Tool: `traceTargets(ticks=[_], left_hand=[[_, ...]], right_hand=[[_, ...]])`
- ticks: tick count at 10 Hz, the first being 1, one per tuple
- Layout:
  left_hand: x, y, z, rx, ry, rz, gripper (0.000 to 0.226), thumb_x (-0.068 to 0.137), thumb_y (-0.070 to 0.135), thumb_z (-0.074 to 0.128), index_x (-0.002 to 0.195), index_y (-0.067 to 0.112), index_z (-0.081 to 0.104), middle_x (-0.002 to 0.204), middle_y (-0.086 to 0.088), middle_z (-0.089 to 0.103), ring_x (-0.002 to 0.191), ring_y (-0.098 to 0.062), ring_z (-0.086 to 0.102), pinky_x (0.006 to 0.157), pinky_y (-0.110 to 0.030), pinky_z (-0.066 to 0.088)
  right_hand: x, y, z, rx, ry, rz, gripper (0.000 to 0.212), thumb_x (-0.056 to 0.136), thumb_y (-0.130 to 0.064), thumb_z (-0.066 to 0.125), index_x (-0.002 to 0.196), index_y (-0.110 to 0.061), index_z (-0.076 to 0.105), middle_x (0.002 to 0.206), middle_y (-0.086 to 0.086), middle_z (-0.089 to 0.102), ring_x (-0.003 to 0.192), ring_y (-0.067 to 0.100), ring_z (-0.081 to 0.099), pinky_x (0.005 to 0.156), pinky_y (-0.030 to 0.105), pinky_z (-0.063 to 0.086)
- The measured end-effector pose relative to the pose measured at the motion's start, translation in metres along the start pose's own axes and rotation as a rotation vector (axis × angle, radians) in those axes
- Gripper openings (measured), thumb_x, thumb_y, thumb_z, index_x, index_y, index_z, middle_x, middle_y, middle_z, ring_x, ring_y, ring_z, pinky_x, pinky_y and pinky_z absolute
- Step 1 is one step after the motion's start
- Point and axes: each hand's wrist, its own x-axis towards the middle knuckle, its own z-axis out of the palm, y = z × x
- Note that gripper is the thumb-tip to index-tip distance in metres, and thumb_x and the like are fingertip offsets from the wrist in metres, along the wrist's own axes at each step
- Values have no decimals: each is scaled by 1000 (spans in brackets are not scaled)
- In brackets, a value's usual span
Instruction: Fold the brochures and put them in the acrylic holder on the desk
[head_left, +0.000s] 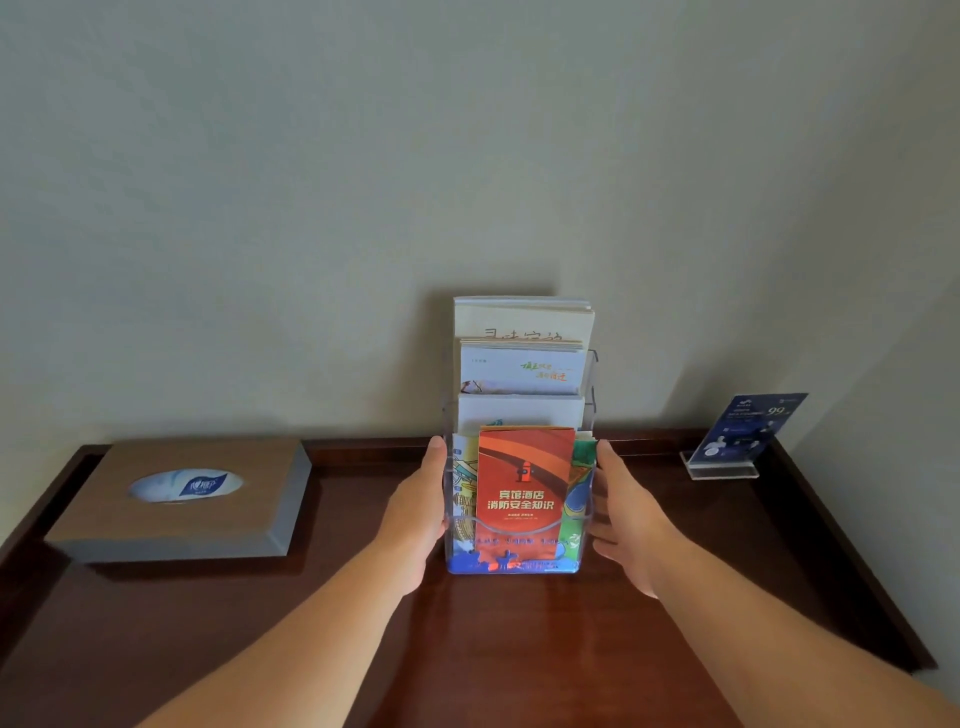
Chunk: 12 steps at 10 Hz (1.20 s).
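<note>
A clear acrylic holder (590, 384) with stepped tiers stands on the dark wooden desk (519, 649) against the wall. Its front pocket holds a folded orange-red brochure (523, 478) in front of colourful ones; white brochures (522, 371) fill the tiers behind. My left hand (415, 519) lies flat against the holder's left side, fingers straight. My right hand (626, 514) touches the right side the same way, its fingers straight too.
A wooden tissue box (182, 499) sits on the desk at the left. A small acrylic sign stand (737, 441) with a blue card stands at the back right. The desk has a raised rim along its back and sides.
</note>
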Motion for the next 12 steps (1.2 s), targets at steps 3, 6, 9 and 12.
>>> traceTargets(ticks=[3,6,9,12], left_hand=[[8,7,0,-44,32,13,49,93,68,36,87,32,68,66,11,74,58,-1,70,65,-25,45],[13,16,-1,-21,83,32,47,93,68,36,86,32,65,60,13,72,62,-5,70,62,-24,44],[8,18,0,-7,80,52,45,94,67,36,82,34,64,60,13,72,71,-7,68,68,-26,45],[-16,12,-14,579,287,211,32,98,42,43,74,23,50,76,8,56,72,-13,52,65,-31,38]], right_hand=[[9,-14,6,-9,-92,28,42,91,-71,34,92,-38,59,106,-1,67,120,27,55,114,50,28],[19,-22,11,-31,-125,4,42,91,-72,34,89,-38,57,84,-12,62,97,18,56,112,50,28],[17,-23,10,-33,-150,-10,42,91,-71,34,88,-36,57,83,-10,62,92,16,56,112,51,27],[-9,-26,0,-339,65,-264,26,101,-50,37,92,-28,48,74,-20,45,66,-1,45,58,22,33]])
